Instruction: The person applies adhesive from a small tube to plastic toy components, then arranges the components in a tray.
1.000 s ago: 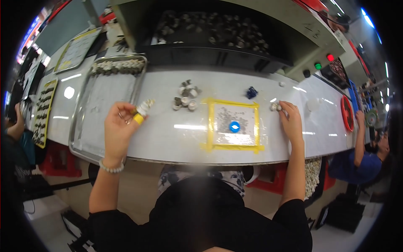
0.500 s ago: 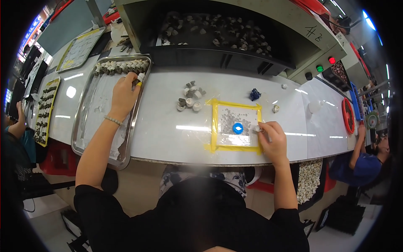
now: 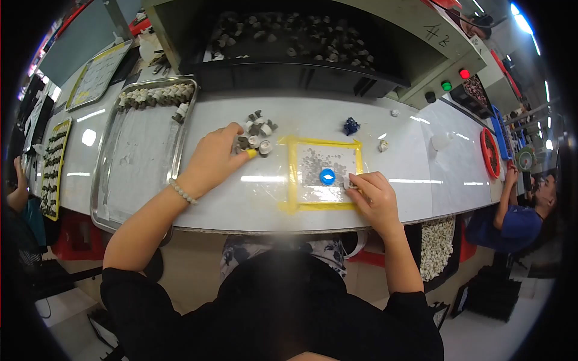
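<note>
My left hand (image 3: 214, 157) reaches to a small pile of white-and-dark-grey pieces (image 3: 265, 128) on the bench. Its thumb, wrapped in a yellow band, and its fingers are spread apart at the pile's left edge. My right hand (image 3: 372, 194) pinches a small whitish piece (image 3: 348, 182), partly hidden by the fingertips. It hovers at the right side of a clear sheet bordered with yellow tape (image 3: 325, 205). Grey round spots are scattered over that sheet, and a small round blue container (image 3: 327, 176) sits on it, beside the held piece.
A metal tray (image 3: 141, 144) on the left holds rows of similar pieces (image 3: 159, 95) at its far end. Ahead stands a machine (image 3: 415, 57) with a black bin of pieces. A dark blue lump (image 3: 351, 126) and a small pale piece (image 3: 383, 145) lie behind the sheet. A co-worker (image 3: 521, 225) sits at right.
My left hand has left the metal tray, where a piece now stands below the far row, and moved right to the loose pile. My right hand stays at the sheet with its piece.
</note>
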Motion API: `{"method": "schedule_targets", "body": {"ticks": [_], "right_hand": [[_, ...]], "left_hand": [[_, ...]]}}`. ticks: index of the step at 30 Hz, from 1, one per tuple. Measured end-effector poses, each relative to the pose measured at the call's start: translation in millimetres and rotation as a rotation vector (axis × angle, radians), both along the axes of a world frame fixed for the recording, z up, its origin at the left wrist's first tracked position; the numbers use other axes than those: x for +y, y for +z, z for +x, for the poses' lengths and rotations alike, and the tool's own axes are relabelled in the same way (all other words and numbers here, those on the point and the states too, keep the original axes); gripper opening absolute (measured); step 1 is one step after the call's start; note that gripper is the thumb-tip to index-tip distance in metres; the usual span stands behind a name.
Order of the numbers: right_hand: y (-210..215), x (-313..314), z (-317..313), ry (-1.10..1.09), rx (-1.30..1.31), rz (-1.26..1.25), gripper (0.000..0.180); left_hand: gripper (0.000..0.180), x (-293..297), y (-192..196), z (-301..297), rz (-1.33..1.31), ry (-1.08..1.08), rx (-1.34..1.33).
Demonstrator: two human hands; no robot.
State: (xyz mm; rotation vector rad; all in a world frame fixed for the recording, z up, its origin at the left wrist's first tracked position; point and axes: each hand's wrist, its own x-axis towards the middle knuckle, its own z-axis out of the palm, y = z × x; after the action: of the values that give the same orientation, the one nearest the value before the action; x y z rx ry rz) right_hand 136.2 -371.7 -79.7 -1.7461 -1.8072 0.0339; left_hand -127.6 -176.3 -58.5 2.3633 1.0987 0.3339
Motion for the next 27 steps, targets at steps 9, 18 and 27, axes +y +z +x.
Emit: {"method": "schedule_targets", "body": {"ticks": [9,18,27], "right_hand": [[16.8,20.6,-6.9,0.117,0.137,-0.128,0.02],[23.8,41.3,-10.6,0.143,0.01,-0.242,0.018],[21.5,29.9,-11.2,0.054,0.43,-0.279,0.019]], "left_hand": [[0.021,-5.2,-0.9,-9.3,-0.268,0.062,-0.154],[0.025,-85.8,-18.1,-14.8,-1.127,0.093,-0.938],[0.029,-111.4,-40.5,39.3,-1.33,0.175,-1.242]]}}
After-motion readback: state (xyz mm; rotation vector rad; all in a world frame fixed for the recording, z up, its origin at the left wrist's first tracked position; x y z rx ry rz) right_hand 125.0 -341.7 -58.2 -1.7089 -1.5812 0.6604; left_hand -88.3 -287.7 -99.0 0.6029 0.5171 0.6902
